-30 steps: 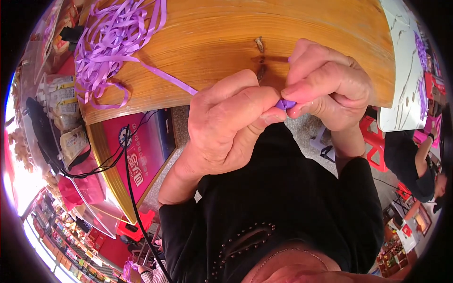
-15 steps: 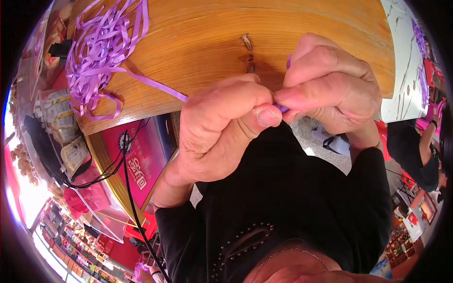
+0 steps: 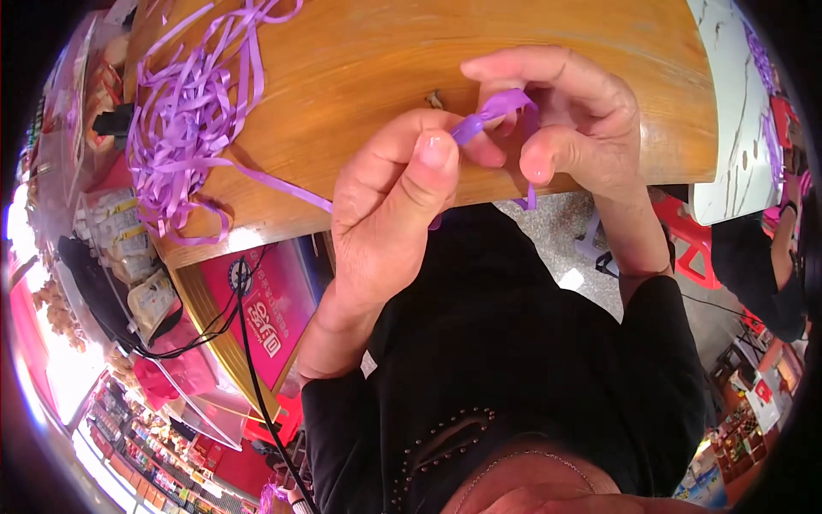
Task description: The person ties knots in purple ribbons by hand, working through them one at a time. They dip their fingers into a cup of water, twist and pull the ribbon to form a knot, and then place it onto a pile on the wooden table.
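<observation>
My left hand [image 3: 385, 214] and right hand [image 3: 565, 128] both pinch the thin purple plastic ribbon [image 3: 492, 110]; one small loop looks formed, I judge; the loose purple ribbon tangle [image 3: 184, 120] lies unworked.

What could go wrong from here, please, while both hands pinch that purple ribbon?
The ribbon is pinched only by fingertips of the left hand and right hand, so the small loop might slip open. Its strand leads to a loose ribbon pile on the table; pulling could tangle or drag it.
</observation>
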The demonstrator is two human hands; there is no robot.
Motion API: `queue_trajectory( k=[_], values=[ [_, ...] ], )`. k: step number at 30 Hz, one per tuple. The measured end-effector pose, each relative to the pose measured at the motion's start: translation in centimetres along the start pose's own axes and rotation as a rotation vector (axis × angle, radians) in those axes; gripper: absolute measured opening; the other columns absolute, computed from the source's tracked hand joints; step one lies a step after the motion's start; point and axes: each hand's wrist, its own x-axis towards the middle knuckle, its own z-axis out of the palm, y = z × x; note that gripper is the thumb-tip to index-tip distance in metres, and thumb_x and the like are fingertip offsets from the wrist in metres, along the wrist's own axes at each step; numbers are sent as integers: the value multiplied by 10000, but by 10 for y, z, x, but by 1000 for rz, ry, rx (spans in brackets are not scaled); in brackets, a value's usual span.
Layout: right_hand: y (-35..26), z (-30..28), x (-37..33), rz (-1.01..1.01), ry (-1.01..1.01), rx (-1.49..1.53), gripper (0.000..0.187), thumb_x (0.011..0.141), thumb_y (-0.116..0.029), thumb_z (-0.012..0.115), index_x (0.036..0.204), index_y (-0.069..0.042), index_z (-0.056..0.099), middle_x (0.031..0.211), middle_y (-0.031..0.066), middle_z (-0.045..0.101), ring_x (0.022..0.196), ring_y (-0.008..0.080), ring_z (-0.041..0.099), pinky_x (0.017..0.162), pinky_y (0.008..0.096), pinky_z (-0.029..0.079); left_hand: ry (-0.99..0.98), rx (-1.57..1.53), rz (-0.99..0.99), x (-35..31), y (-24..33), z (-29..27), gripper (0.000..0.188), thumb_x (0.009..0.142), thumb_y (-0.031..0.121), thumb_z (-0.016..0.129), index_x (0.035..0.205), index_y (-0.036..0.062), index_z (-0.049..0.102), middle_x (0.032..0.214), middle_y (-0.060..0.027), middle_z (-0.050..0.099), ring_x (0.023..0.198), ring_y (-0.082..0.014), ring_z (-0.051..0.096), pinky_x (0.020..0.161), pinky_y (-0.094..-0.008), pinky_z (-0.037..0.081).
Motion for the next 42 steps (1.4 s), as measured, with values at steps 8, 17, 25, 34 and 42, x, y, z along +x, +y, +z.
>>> queue_trajectory(
  k=[8, 17, 25, 34, 42],
  values=[
    [-9, -12, -9, 119, 83, -299, 398, 776, -11, 671, 1149, 62, 554, 805, 23, 580, 671, 59, 528, 600, 200, 430, -68, -136, -105, 4, 0, -9, 288, 965, 247, 455, 925, -6, 586, 646, 7, 495, 507, -32, 297, 480, -206, 239],
    [-45, -82, -75, -23, 271, -35, 333, 836, -203, 643, 1072, 24, 582, 717, -1, 504, 628, 80, 428, 546, 230, 290, -184, -580, 86, 21, 36, -60, 221, 937, 252, 491, 898, 49, 567, 824, -32, 513, 591, -102, 318, 585, -254, 291],
    [-82, -114, -102, -90, 417, -143, 308, 880, -166, 585, 1091, 58, 565, 749, 4, 490, 708, 115, 420, 659, 265, 319, -141, -397, 65, 62, 15, -13, 208, 926, 206, 512, 1024, 27, 556, 972, -84, 561, 956, -220, 518, 868, -414, 390],
    [-106, -168, -96, 40, 762, -1115, 218, 877, -119, 595, 1068, -21, 631, 1005, 18, 630, 914, 141, 588, 843, 238, 435, 78, 140, 322, 115, -2, 24, 382, 878, 135, 596, 1206, -20, 477, 1120, -108, 552, 1042, -220, 538, 891, -359, 430],
    [-69, -131, -65, -113, 666, -1465, 196, 869, -83, 586, 1050, -31, 640, 1050, 106, 636, 987, 219, 604, 838, 291, 468, 340, 299, 448, 49, 8, -41, 181, 889, 86, 576, 1045, -3, 600, 868, -39, 611, 741, -110, 569, 704, -238, 459]
  ],
)
